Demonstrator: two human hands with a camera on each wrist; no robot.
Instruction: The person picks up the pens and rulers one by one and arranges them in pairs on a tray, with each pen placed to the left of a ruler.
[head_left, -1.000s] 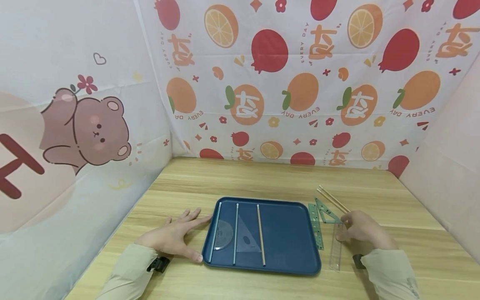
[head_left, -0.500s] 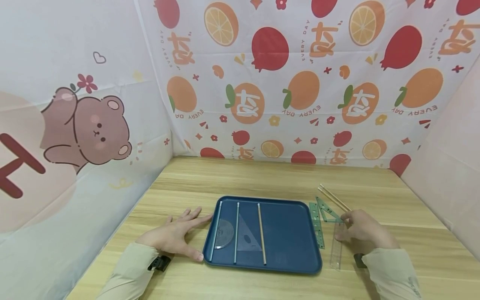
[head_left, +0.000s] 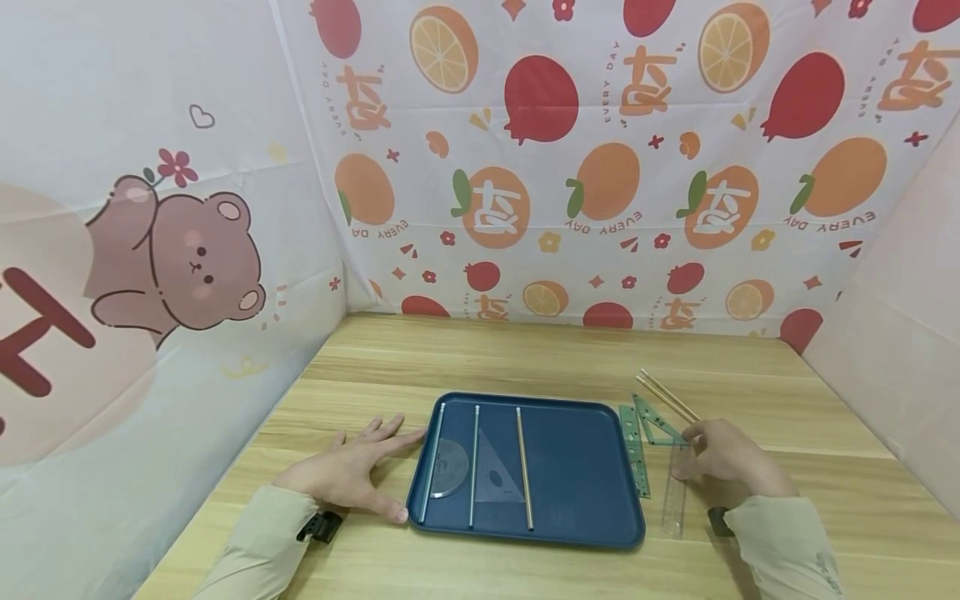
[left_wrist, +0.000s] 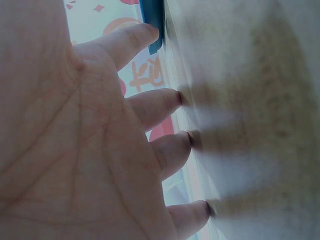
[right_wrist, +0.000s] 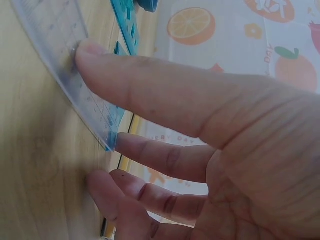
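My left hand [head_left: 341, 477] lies spread beside the dark blue tray [head_left: 585, 537], thumb and index finger at its left rim. In the left wrist view the other fingertips touch the table. My right hand [head_left: 731, 461] pinches a clear ruler [head_left: 673, 504] right of the tray; the right wrist view has the thumb on the ruler [right_wrist: 62, 55] and the index finger at its end. Under that end lies a green set square [head_left: 656, 429], with a green ruler [head_left: 634, 454] beside it. Gold pencils [head_left: 663, 393] extend from behind the right fingers.
On the tray lie two bluish pencils [head_left: 431, 467] [head_left: 473, 471], a gold pencil [head_left: 524, 471], a clear protractor [head_left: 450, 468] and a clear set square [head_left: 497, 479]. The wooden table [head_left: 480, 354] meets a fruit-print curtain [head_left: 540, 167] behind and a bear-print curtain [head_left: 202, 250] at left.
Both hands and the objects hold nearly the same places. The view shifts very slightly, and the clear ruler's near end has turned a little to the right.
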